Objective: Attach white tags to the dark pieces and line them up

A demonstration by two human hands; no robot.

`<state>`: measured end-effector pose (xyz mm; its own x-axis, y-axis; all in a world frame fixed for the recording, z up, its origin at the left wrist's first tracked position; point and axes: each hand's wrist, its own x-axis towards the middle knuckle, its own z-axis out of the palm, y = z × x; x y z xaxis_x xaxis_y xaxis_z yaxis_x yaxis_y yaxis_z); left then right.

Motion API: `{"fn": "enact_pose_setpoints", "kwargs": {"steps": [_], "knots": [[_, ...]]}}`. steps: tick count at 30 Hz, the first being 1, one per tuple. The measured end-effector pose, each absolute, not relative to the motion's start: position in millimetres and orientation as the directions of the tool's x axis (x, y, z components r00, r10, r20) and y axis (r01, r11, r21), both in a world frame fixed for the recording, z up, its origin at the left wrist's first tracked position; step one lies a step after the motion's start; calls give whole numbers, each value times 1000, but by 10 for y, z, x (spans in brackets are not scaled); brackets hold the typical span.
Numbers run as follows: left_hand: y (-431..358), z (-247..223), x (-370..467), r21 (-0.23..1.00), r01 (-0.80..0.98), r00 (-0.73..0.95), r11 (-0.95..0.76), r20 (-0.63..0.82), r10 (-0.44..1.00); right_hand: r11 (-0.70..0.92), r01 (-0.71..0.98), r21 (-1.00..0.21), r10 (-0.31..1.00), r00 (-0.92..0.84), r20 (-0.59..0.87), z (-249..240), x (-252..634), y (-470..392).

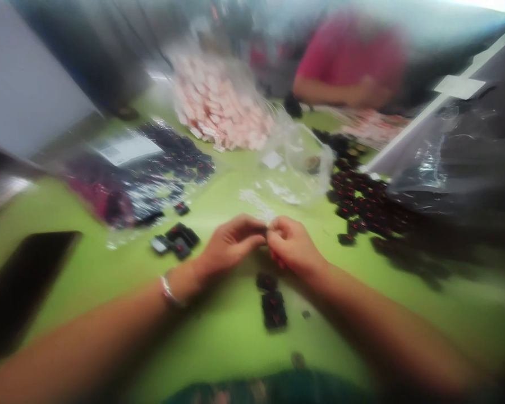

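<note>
My left hand point(238, 241) and my right hand point(292, 241) meet at mid-table, fingertips pinched together. Whatever sits between them is too small and blurred to name. Just beyond the fingers lie small white pieces point(252, 197), spread on the green table point(227, 314). Closer to me, under my wrists, are a few small black square parts point(273, 310) with red marks. Another little cluster of black parts point(180, 240), one with a light grey face, rests left of my left hand.
A clear bag of dark parts point(168, 151) lies left, a bag of pale pink pieces point(219, 106) behind. Many black parts point(362, 202) are heaped right, beside a grey plastic-covered box point(467, 146). A dark flat slab point(25, 286) lies left. A person in a pink top point(349, 56) sits opposite.
</note>
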<state>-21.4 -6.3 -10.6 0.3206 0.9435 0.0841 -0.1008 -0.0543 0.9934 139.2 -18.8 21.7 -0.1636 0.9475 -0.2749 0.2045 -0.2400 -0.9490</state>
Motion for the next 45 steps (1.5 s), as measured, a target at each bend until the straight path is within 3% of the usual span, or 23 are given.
{"fn": "enact_pose_setpoints", "kwargs": {"steps": [8,15,18,21,22,24,26,29,33,35,38,42,45], "knots": [[-19,-133,-252,933,-324,397,158,-18,917,-206,-63,-976,951,-246,-185,198,1507,-143],[-39,-108,-224,918,-350,408,186,-29,912,95,213,-972,948,-317,23,245,1484,-169],[-16,-35,-224,953,-238,444,189,-66,894,144,282,-949,937,-346,39,233,1502,-161],[74,193,-378,981,191,413,-17,-65,908,138,350,-926,930,-366,0,201,1549,-134],[113,300,-478,894,426,353,-139,-23,935,135,388,-912,922,-386,-28,196,1563,-127],[188,522,-734,524,822,275,-226,-18,961,155,487,-860,879,-464,-105,210,1585,-121],[240,698,-1009,210,969,154,-127,-118,981,217,585,-781,803,-562,-198,255,1603,-124],[269,767,-1312,77,988,146,-131,-245,958,323,626,-709,680,-675,-287,355,1652,-129],[264,579,-1396,141,964,264,-227,-359,895,367,592,-717,542,-763,-353,435,1764,-90],[256,485,-1332,170,955,292,-244,-373,881,371,600,-709,552,-756,-352,423,1813,-42],[252,421,-1167,257,914,396,-315,-383,834,342,644,-684,686,-669,-286,346,1867,59],[315,387,-958,313,861,488,-401,-286,825,233,743,-627,928,-362,-85,209,1933,207],[398,342,-901,321,823,538,-469,-171,826,146,782,-606,985,-169,20,124,1975,293]]}}
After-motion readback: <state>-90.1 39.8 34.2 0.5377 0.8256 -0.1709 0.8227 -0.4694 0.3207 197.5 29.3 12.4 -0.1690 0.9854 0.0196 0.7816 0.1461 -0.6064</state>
